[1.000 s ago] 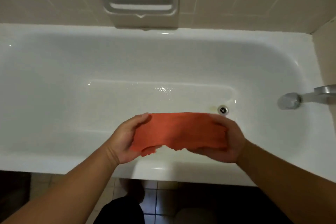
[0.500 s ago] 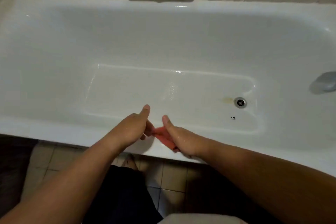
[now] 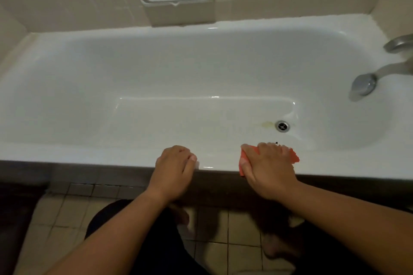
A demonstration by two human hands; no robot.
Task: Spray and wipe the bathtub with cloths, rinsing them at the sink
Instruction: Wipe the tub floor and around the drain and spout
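Right hand [image 3: 268, 167] flat, fingers spread, pressing cloth [image 3: 293, 156] onto bathtub [image 3: 111, 156] rim under its palm; left hand [image 3: 174, 163] nearby on rim, loosely curled, holding nothing; cloth looks thin, limp, likely damp; bunches easily, so pin mid-cloth with flat palm.

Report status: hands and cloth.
Left hand rests on bathtub rim. Right hand pressing orange cloth on rim. Yellowish stain beside drain.

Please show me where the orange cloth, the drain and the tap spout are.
orange cloth [image 3: 293, 156], head view, its uncovered right edge
drain [image 3: 282, 126], head view, centre of its metal grate
tap spout [image 3: 363, 85], head view, its round outlet end
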